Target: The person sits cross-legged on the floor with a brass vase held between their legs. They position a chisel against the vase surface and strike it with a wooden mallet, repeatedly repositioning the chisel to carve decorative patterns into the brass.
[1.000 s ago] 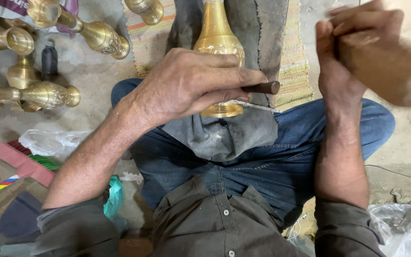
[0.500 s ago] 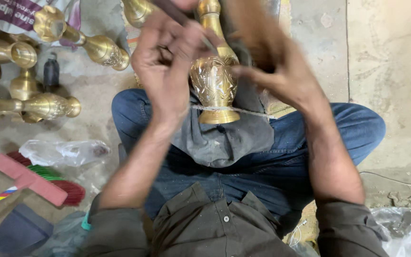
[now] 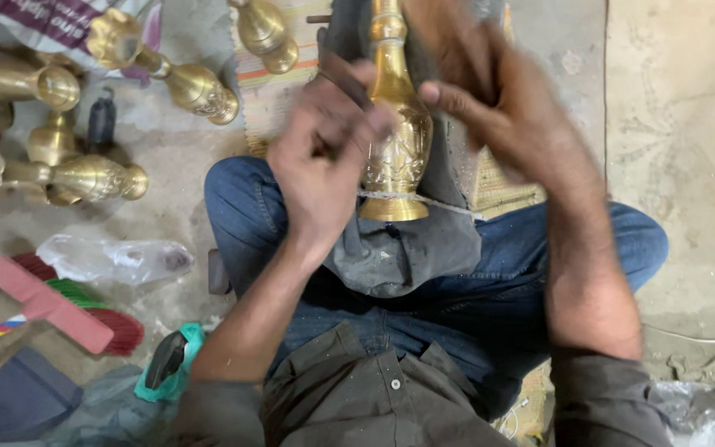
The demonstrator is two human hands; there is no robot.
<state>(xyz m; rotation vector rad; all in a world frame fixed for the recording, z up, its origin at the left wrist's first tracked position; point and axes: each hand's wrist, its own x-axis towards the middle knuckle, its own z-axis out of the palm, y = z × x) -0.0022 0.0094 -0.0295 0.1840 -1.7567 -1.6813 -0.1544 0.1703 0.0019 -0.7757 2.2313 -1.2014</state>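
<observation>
Hands meet at a brass vase lying on a grey cloth over the person's lap, its base toward the body. Left hand, just left of the vase, is closed around a dark tool. Right hand, just right of the vase, is blurred; its grip cannot be told. More brass vases lie on the floor well left of it.

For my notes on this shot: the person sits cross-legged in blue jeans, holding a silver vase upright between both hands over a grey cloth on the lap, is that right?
Not quite: the head view shows the vase is brass-gold, not silver. The rest stands: left hand and right hand flank it over the grey cloth.
</observation>
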